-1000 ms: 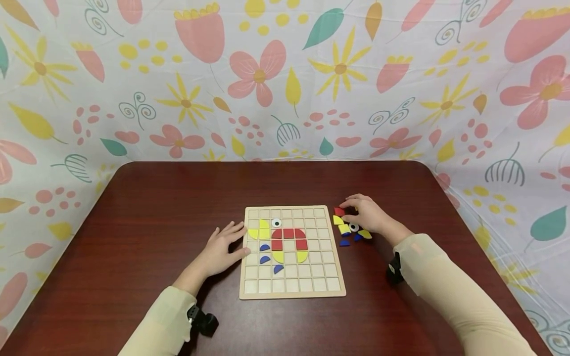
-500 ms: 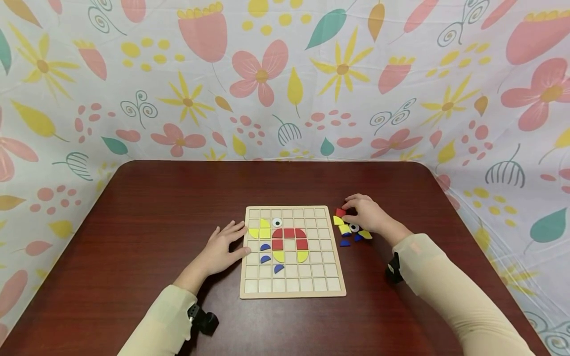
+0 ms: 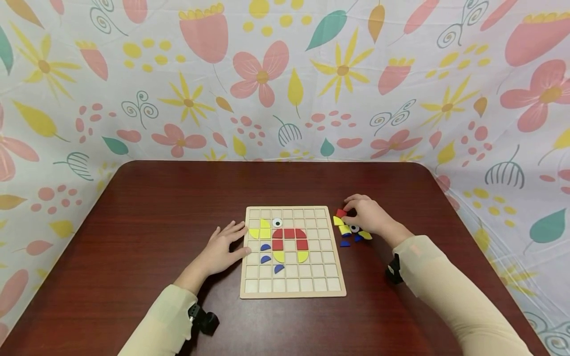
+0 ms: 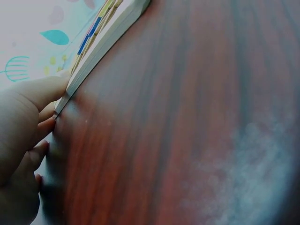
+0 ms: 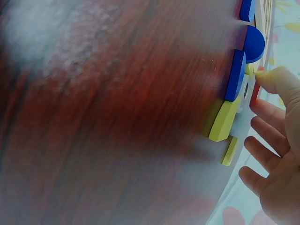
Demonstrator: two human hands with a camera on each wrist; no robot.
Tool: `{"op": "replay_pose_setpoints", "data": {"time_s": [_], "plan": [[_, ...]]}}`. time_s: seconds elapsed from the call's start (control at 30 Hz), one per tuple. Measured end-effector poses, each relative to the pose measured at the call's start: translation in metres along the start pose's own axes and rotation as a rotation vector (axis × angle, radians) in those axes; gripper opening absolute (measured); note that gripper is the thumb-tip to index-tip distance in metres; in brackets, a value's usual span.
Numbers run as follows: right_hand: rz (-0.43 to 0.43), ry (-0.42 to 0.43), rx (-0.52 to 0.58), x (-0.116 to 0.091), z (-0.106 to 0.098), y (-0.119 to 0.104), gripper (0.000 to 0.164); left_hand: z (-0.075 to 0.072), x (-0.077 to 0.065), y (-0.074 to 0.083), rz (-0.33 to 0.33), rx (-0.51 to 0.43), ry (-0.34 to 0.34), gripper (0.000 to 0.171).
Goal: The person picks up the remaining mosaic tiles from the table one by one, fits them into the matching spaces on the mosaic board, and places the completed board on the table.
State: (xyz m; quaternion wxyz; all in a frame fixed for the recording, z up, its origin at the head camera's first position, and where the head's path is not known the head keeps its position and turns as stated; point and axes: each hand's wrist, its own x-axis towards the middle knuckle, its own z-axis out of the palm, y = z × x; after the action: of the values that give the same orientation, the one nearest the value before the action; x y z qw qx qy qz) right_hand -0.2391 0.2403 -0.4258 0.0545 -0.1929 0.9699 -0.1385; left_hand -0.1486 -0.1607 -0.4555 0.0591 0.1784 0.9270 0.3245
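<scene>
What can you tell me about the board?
The board is pale, square and apparently wooden, with a rim and a seven-by-seven grid of shallow cells. It lies flat on the dark table, partly filled with red, yellow and blue pieces plus one eye piece; many cells are bare. The left hand touches its left edge.

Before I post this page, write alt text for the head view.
A person's left grip touches the left edge of a gridded wooden board holding red, yellow and blue blocks, while the right grip is at a red block among loose pieces to the board's right. The board lies on a dark table before a flowered cloth.
</scene>
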Motion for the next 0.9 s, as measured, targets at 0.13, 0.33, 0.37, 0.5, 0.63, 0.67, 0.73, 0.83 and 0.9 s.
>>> {"op": "replay_pose_setpoints", "data": {"time_s": [0.13,0.33,0.37,0.5,0.63,0.67,0.73,0.83,0.9], "plan": [[0.009,0.009,0.024,-0.002,-0.002,-0.001,0.03,0.0,0.0,0.001,0.007,0.004,0.0,0.062],[-0.011,0.028,0.068,-0.005,-0.004,-0.004,0.029,0.0,0.0,0.001,-0.002,0.003,-0.005,0.062],[-0.015,0.031,0.076,-0.006,-0.005,-0.005,0.029,0.0,0.0,0.001,-0.003,0.001,-0.005,0.062],[-0.036,0.039,0.099,-0.008,-0.004,-0.009,0.028,0.001,0.0,0.0,-0.004,0.003,0.0,0.062],[-0.054,0.043,0.11,-0.011,-0.003,-0.014,0.028,0.001,-0.001,-0.001,-0.004,0.001,0.001,0.062],[-0.056,0.044,0.113,-0.011,-0.003,-0.016,0.028,0.001,-0.001,-0.001,-0.003,0.001,0.002,0.062],[-0.065,0.046,0.117,-0.012,-0.003,-0.019,0.028,0.002,-0.001,-0.001,-0.001,0.001,0.001,0.062],[-0.073,0.05,0.124,-0.012,-0.002,-0.023,0.028,0.002,-0.001,-0.001,0.002,0.001,0.0,0.062],[-0.081,0.053,0.124,-0.012,-0.001,-0.025,0.028,0.001,-0.001,-0.001,0.002,-0.001,0.0,0.062]]}}
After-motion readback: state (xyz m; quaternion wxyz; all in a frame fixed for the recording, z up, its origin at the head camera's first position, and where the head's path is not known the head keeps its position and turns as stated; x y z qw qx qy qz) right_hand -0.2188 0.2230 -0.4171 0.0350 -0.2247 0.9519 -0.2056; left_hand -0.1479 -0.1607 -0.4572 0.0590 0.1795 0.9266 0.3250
